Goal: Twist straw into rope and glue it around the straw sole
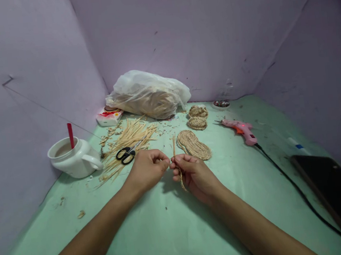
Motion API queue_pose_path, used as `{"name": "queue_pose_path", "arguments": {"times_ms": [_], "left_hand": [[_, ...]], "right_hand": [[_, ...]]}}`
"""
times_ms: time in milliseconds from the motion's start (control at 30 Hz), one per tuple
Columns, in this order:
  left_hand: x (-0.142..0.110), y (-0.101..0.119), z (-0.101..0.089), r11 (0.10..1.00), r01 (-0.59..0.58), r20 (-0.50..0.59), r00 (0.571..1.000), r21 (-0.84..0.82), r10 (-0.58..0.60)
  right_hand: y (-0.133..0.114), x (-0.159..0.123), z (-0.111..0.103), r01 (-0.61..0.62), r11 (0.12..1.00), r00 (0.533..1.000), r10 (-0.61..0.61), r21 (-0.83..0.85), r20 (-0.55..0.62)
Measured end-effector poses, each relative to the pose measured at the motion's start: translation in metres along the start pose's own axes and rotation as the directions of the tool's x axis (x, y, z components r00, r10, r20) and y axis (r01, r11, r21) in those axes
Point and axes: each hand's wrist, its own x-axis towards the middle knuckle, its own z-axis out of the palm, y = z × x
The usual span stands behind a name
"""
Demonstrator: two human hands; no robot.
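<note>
Left hand [147, 168]: fingertips pinched together, center; hold unclear.
Right hand [197, 176]: curled, gripping braided cord [181, 180], center.
Open room: green tabletop [157, 234] below hands, lower center.
Far edge: purple wall [203, 30], upper frame.

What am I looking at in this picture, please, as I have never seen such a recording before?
There is no machine: these are a person's own bare hands, seen by a camera worn on the head, looking forward and down. The right hand holds a thin braided cord, with loose strands sticking up. The left hand is close beside it; whether it pinches a strand is too small to tell. On the green surface are a white mug, pale strips with scissors on top, coiled pieces and a pink glue gun. A plastic bag sits behind.
</note>
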Motion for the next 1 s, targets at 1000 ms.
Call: {"name": "queue_pose_path", "arguments": {"times_ms": [1000], "left_hand": [[-0.003,-0.012,0.005,0.935,-0.303,-0.098,0.941,0.186,0.325]], "right_hand": [[-0.009,-0.001,-0.005,-0.074,0.98,0.997,0.07,0.186,0.028]]}}
